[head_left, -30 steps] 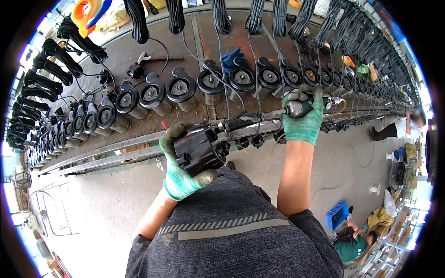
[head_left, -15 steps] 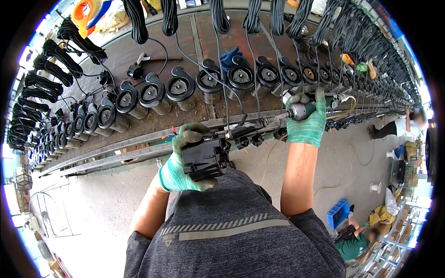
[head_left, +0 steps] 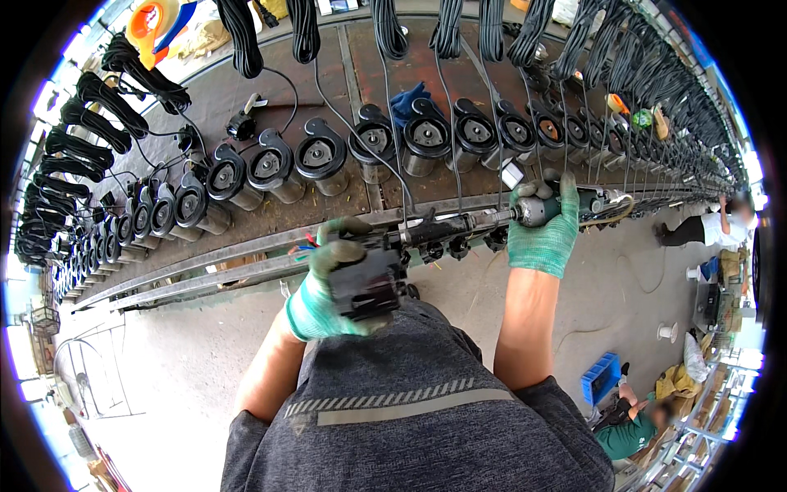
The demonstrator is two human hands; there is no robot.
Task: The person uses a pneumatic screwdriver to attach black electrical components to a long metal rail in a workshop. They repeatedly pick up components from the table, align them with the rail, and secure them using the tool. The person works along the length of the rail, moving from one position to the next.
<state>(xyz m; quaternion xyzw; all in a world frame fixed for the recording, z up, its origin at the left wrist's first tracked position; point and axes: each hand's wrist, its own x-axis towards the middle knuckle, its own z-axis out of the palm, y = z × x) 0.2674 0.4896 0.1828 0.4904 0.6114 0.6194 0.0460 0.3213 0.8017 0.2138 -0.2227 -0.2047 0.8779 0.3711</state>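
Observation:
A black plastic housing is gripped in my gloved left hand in front of my body, slightly smeared by motion. Short coloured wires stick out beside that hand's fingers. My right hand, in a matching green glove with grey fingertips, is wrapped round a pneumatic screwdriver lying sideways. Its shaft points left, in line with a dark fitting at the housing's right side. Whether the tip touches the housing cannot be made out.
A long bench carries a row of metal cylinders with black tops, with bundled black cables beyond. A blue cloth lies among them. Metal rails edge the bench. Two people and a blue crate are at the right.
The screwdriver has swung level, its shaft now lined up with the housing's right side. My right hand has shifted slightly down. The housing has moved a little right and blurs.

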